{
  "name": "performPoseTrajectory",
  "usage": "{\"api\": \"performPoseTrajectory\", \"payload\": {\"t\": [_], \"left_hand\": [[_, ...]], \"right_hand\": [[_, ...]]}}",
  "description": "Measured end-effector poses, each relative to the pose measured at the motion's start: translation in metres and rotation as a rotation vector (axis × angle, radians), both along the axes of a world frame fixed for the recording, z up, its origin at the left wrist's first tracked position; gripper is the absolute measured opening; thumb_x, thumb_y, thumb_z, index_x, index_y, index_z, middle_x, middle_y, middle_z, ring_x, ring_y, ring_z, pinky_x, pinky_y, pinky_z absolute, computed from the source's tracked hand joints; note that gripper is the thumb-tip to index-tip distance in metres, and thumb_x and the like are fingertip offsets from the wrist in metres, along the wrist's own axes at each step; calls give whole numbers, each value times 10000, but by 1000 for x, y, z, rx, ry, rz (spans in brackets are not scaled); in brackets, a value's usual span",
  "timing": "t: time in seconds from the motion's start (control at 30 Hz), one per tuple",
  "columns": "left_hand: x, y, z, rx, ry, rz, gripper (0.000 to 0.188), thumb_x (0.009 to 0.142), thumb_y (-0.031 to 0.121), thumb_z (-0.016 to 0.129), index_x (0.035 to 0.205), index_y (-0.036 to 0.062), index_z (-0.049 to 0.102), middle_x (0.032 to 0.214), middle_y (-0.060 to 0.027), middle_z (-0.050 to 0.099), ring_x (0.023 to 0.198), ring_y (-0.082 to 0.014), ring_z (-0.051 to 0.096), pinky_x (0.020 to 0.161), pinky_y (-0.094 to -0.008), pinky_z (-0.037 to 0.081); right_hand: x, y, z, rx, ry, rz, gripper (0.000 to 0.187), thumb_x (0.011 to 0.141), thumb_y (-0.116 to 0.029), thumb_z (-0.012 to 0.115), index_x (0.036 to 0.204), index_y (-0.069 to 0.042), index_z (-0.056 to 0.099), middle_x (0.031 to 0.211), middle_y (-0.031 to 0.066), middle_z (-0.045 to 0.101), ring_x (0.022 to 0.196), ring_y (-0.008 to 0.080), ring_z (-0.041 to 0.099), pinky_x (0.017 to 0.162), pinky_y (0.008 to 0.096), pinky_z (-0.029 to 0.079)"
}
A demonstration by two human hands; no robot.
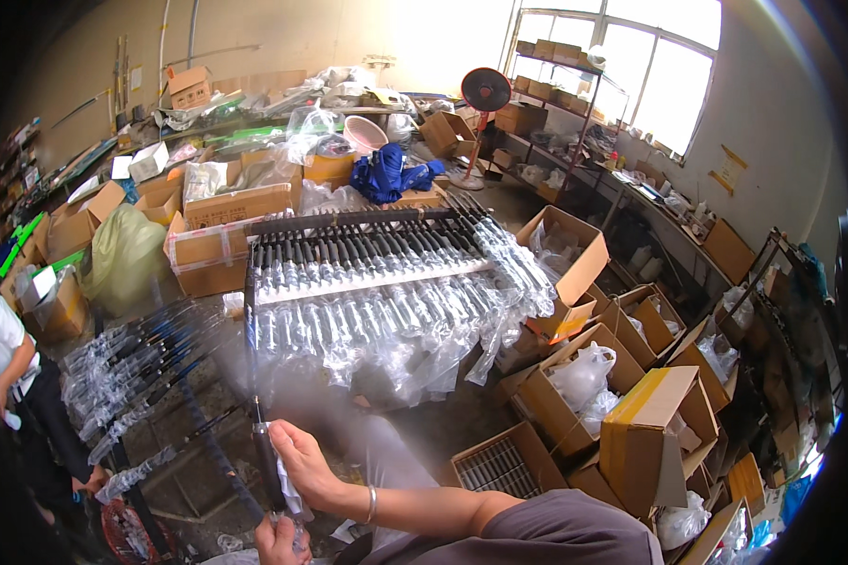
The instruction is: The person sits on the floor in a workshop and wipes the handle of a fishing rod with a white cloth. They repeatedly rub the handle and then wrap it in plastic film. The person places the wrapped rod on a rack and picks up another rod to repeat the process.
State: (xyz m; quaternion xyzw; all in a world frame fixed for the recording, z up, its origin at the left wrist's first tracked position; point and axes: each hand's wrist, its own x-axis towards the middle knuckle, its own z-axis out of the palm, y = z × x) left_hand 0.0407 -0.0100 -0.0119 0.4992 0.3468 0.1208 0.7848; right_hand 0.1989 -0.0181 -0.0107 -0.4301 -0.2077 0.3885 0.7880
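Observation:
A dark fishing rod (pixel 266 463) stands nearly upright in front of me, its thin shaft rising toward the rack. My left hand (pixel 281 541) is closed around its lower end, with clear plastic by the fingers. Higher up, my right hand (pixel 303 463), with a bangle at the wrist, presses a white cloth or paper (pixel 290 492) against the thick black handle. Its fingertips are partly hidden behind the rod. Just beyond, a rack with a white notched bar (pixel 377 280) carries several rods in a row, their handles wrapped in clear plastic (pixel 349 325).
More wrapped rods (pixel 127 363) lie on a stand at left, near another person (pixel 14 358). Open cardboard boxes (pixel 575 377) crowd the right, one holding rows of dark parts (pixel 501 468). A fan (pixel 486 90), blue cloth (pixel 386 174) and shelving (pixel 575 113) stand farther back.

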Motion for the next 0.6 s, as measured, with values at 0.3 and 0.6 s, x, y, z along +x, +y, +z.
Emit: {"api": "performPoseTrajectory", "payload": {"t": [0.3,0.6], "left_hand": [[-18,-1,-9,-145,-70,29,355,952,405,483,739,125,441,509,18,387,343,-66,323,305,-212,232],[-44,-4,-33,-179,-97,74,371,913,442,540,827,82,534,530,-24,463,356,-103,382,313,-221,268]], "right_hand": [[-4,5,-3,-16,102,289,286,987,-336,449,889,-91,560,743,-60,502,664,24,446,581,196,383],[-3,14,-16,-166,224,354,387,957,-451,450,813,-105,546,714,-40,529,625,86,519,571,225,438]]}}
